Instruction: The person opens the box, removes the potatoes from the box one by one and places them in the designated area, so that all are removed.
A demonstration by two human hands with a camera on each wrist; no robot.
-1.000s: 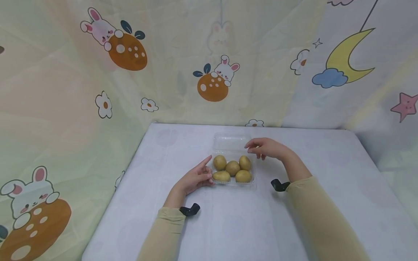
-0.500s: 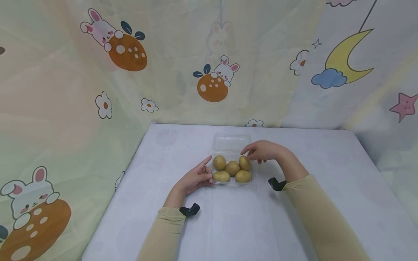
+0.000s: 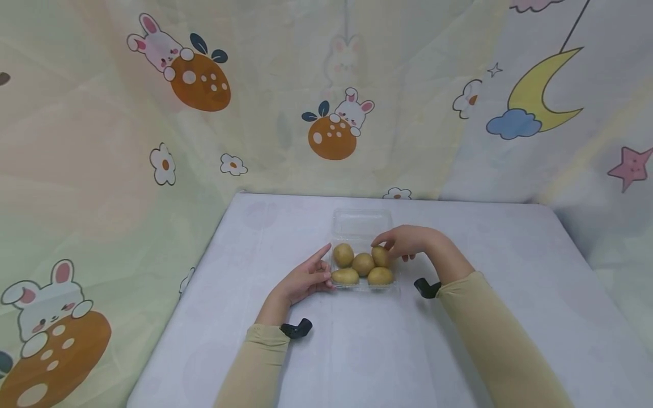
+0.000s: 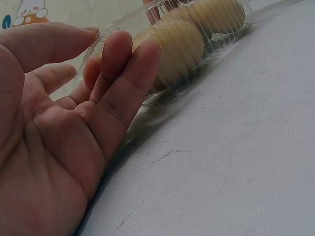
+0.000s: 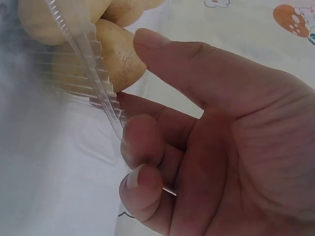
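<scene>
A clear plastic clamshell container (image 3: 364, 288) lies with its lid (image 3: 362, 222) folded back, and several yellowish potatoes (image 3: 363, 264) sit in its base. At its left side, my left hand (image 3: 303, 281) holds the rim. In the left wrist view the thumb tip meets the rim and the other fingers lie along the ribbed wall. My right hand (image 3: 414, 241) pinches the back right potato (image 3: 380, 256); in the right wrist view the thumb presses this potato (image 5: 120, 56) and a finger reaches behind it, partly hidden. The remaining right fingers curl by the container's edge.
A white cloth-covered table (image 3: 347, 351) spreads around the container. Behind it and to the sides hangs a patterned curtain (image 3: 275, 113) with cartoon rabbits, a moon and flowers. Each wrist carries a black camera mount (image 3: 296, 328).
My right hand has come left and down from beside the lid onto the back right potato and closed on it. The left hand and the container have stayed put.
</scene>
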